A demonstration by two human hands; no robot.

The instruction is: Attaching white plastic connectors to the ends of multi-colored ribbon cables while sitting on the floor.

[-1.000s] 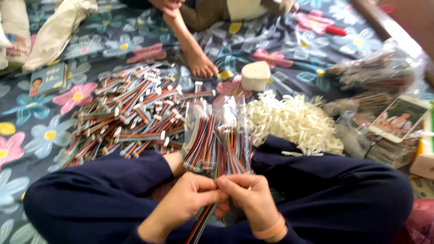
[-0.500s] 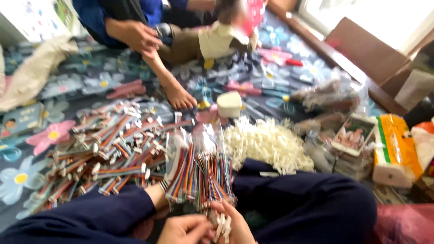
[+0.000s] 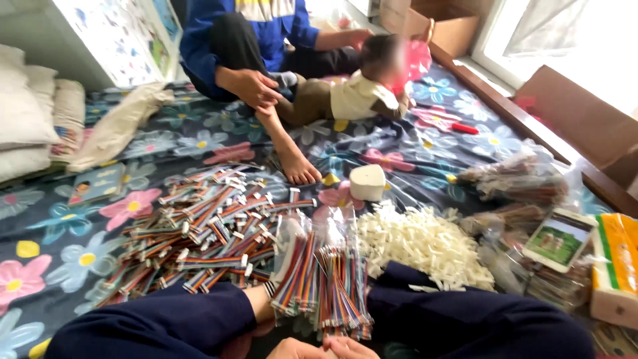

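Your left hand and right hand sit at the bottom frame edge, mostly cut off; can't tell whether they're pinching or loose. Both touch the lower end of the bagged rainbow ribbon cables, which stand upright between your knees. Left of the bags: loose cable pile. Right: white connector heap. Beyond: another person's bare foot on the floral mat.

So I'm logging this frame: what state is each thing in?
Left hand: at bottom edge, by the cables; grip unclear.
Right hand: same.
Bagged ribbon cables: upright between the knees.
Loose cable bundles: heaped on the mat.
White connectors: piled loose.
Phone: screen lit.
Cardboard box: open.
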